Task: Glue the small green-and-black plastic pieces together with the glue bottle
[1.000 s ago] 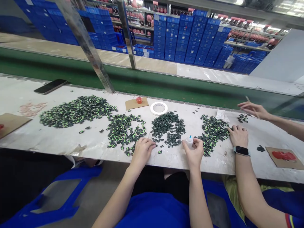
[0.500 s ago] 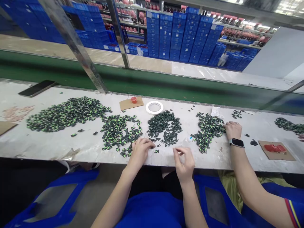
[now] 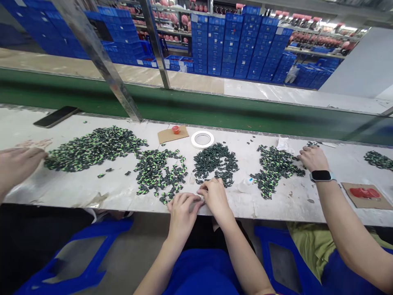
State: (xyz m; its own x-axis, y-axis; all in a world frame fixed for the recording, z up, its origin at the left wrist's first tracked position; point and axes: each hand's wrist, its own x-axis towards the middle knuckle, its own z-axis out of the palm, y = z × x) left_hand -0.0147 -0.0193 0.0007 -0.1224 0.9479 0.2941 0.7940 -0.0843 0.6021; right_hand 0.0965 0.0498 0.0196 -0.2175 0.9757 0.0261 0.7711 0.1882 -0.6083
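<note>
At the table's near edge, my left hand (image 3: 184, 209) and my right hand (image 3: 215, 198) are close together, fingertips nearly meeting. Both have their fingers pinched; what lies between them is too small and covered to name. Just beyond my right hand is a pile of small dark green, rod-like plastic pieces (image 3: 211, 157). A pile of black pieces with bright green spots (image 3: 161, 170) spreads out beyond and left of my left hand. Near my right wrist, a small clear plastic bag (image 3: 245, 185) with a blue mark rests on the table.
A white roll of tape (image 3: 194, 140) and cardboard (image 3: 164, 136) with a small red tub (image 3: 176, 130) stand behind the piles. Other people's hands work at left (image 3: 20, 166) and right (image 3: 315, 157), by more spotted pieces (image 3: 95, 149). A phone (image 3: 57, 117) lies back left.
My right hand has moved left and in to my left hand, which has come slightly nearer the table edge. Another person's hand has appeared at the far left; the right-hand neighbour's has shifted farther back.
</note>
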